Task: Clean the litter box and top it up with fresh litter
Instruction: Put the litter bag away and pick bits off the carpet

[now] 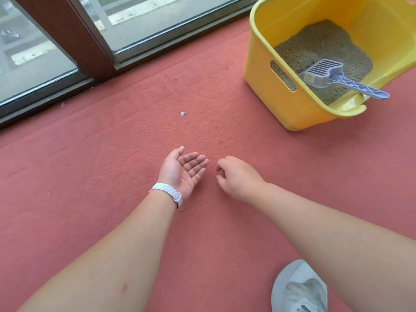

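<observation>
Our left hand (184,168) lay flat, palm up, with one tiny pellet (187,171) on it. Our right hand (236,176) curled beside it; we couldn't tell if it pinched anything. Farther off, the yellow litter box (281,104) held litter (315,46) and a scoop (333,75).

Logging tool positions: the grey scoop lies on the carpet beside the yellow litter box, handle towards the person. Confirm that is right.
Not right. The head view shows the grey scoop lying inside the yellow litter box on the litter, not on the carpet; its handle rests over the near rim, towards the person.
</observation>
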Tool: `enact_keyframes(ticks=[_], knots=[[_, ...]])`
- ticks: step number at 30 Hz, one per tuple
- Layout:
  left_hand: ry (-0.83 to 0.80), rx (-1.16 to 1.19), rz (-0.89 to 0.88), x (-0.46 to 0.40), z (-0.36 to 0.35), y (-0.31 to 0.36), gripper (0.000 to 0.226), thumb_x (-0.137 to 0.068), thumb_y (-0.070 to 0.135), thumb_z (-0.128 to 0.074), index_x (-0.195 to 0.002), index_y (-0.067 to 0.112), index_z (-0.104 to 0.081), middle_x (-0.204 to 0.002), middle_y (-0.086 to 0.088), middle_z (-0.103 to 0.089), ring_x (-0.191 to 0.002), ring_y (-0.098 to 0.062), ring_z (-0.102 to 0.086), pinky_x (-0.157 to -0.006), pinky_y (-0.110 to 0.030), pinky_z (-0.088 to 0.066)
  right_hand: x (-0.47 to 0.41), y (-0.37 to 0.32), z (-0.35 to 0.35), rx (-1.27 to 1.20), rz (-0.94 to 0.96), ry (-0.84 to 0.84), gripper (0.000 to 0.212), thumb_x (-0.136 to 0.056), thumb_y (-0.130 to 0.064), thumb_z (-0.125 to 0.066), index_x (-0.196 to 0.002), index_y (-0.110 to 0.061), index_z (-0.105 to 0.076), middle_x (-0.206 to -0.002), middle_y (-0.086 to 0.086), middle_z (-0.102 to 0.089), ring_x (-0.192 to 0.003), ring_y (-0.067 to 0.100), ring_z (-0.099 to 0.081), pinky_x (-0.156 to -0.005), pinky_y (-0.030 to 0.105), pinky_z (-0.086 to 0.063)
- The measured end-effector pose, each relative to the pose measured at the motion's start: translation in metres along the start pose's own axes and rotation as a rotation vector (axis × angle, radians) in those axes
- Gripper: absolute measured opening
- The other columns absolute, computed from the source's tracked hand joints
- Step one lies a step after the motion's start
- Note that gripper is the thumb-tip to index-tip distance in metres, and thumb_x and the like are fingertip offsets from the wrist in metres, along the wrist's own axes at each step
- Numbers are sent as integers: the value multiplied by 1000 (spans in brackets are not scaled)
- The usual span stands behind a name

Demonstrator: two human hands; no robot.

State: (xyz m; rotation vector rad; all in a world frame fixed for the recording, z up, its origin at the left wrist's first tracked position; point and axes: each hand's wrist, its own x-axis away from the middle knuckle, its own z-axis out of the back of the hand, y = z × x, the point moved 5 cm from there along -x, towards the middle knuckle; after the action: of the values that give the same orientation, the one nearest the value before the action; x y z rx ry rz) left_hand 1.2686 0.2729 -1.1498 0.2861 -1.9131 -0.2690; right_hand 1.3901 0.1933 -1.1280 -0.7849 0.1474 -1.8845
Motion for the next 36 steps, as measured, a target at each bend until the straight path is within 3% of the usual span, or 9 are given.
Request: enact_keyframes(ticks=[4, 21, 26, 32, 36], knots=[[10, 5, -4, 5, 11, 2, 35, -97, 37, -47, -92, 6, -61, -86, -11, -73, -83, -25, -72, -78, -33, -53, -14, -10, -7, 41, -52, 18, 21, -91, -26, -56, -103, -10, -60, -107, 10, -58, -105, 31, -56, -87, 38, -44], [76, 19, -47, 12, 49, 17, 32, -97, 36, -48, -88, 8, -62, -77, -7, -69, -78, -21, -67, -72, -31, -52, -30, -15, -8, 143, -52, -57, 18, -95, -24, -49, -99, -9, -58, -107, 13, -58, -105, 34, -57, -88, 39, -46], [78, 12, -48, 13, 50, 18, 32, -98, 35, -46, -85, 9, -60, -79, -7, -67, -77, -21, -66, -74, -30, -50, -20, -15, -3, 23, -64, -76, 11, -92, -23, -53, -81, -20, -54, -98, 7, -62, -99, 29, -58, -85, 36, -46], [58, -10, -45, 13, 41, 13, 31, -98, 34, -46, -85, 9, -60, -80, -7, -67, -78, -21, -67, -75, -30, -50, 2, -9, 2, 8, -88, -111, 12, -88, -21, -56, -87, -14, -66, -92, 3, -67, -91, 23, -60, -76, 28, -42], [23, -43, -28, 12, 31, 3, 31, -98, 33, -46, -87, 8, -60, -82, -9, -69, -80, -22, -69, -77, -31, -52, 7, -19, 14, -119, -109, -1, 10, -87, -22, -59, -81, -19, -66, -78, -6, -62, -79, 15, -57, -69, 24, -38]])
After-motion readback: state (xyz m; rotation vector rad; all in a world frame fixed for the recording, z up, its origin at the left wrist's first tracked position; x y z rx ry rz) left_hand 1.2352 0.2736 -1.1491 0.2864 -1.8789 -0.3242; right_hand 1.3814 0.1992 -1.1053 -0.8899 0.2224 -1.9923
